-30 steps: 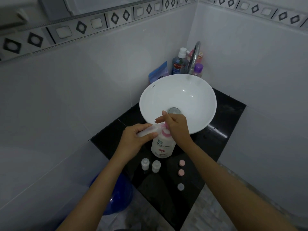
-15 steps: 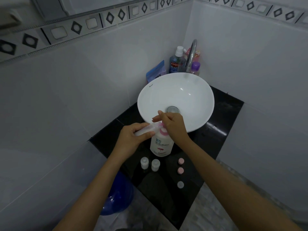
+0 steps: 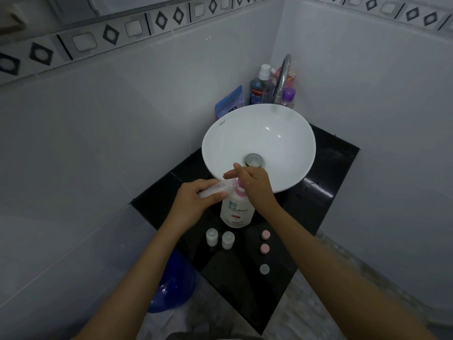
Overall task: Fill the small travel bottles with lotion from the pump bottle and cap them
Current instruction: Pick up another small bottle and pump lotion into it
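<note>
A white pump bottle (image 3: 236,212) with a pink pump head stands on the black counter (image 3: 245,285) in front of the basin. My left hand (image 3: 196,200) grips a small clear travel bottle (image 3: 215,188), tilted with its mouth at the pump's spout. My right hand (image 3: 252,185) rests on top of the pump head, fingers stretched over it. Two more small travel bottles (image 3: 212,237) (image 3: 228,239) stand uncapped just in front of the pump bottle. Three loose caps lie to the right: two pink (image 3: 265,234) (image 3: 264,248) and one pale (image 3: 264,269).
A white round basin (image 3: 282,133) sits behind the hands, with a chrome tap (image 3: 282,79) and several toiletry bottles (image 3: 258,89) in the corner. White tiled walls close in on both sides. A blue bucket (image 3: 174,285) stands on the floor, left of the counter.
Both hands keep their hold at the pump. The view has only shifted slightly.
</note>
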`<state>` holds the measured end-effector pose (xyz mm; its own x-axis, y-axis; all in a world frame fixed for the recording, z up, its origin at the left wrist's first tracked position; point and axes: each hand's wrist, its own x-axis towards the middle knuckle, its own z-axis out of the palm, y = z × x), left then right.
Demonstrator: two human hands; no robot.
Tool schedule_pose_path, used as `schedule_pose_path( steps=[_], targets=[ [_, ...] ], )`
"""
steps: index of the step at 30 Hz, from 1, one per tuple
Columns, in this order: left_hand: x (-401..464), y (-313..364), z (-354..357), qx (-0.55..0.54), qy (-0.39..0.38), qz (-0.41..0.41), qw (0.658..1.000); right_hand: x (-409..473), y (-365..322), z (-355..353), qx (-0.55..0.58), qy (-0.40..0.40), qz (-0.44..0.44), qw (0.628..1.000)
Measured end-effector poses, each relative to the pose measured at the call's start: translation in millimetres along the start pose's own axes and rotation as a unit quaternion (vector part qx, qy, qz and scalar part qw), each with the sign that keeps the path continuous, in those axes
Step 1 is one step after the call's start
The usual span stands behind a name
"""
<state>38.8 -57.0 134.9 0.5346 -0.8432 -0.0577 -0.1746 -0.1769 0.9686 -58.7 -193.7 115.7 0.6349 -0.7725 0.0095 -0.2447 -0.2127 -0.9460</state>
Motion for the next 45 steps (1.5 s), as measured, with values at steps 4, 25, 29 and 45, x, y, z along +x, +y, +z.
schedule_pose_path(
  steps=[4,25,29,45],
  targets=[
    [0.6,5.3,-2.3,0.0,0.003,0.012,1.0,2.0,-16.1,-3.4,0.001,0.001,-0.018,1.0],
    [-0.6,3.7,-0.2,-0.005,0.002,0.013,1.0,-1.1,-16.4,-1.5,-0.022,0.007,-0.017,1.0],
    [1.5,0.3,1.6,-0.008,-0.003,0.005,1.0,-2.1,-12.1,0.1,0.0,-0.009,0.023,1.0],
    [-8.5,14.4,-3.2,-0.027,-0.012,0.016,0.999,-4.5,-24.2,-8.8,0.012,-0.011,0.018,1.0]
  ],
)
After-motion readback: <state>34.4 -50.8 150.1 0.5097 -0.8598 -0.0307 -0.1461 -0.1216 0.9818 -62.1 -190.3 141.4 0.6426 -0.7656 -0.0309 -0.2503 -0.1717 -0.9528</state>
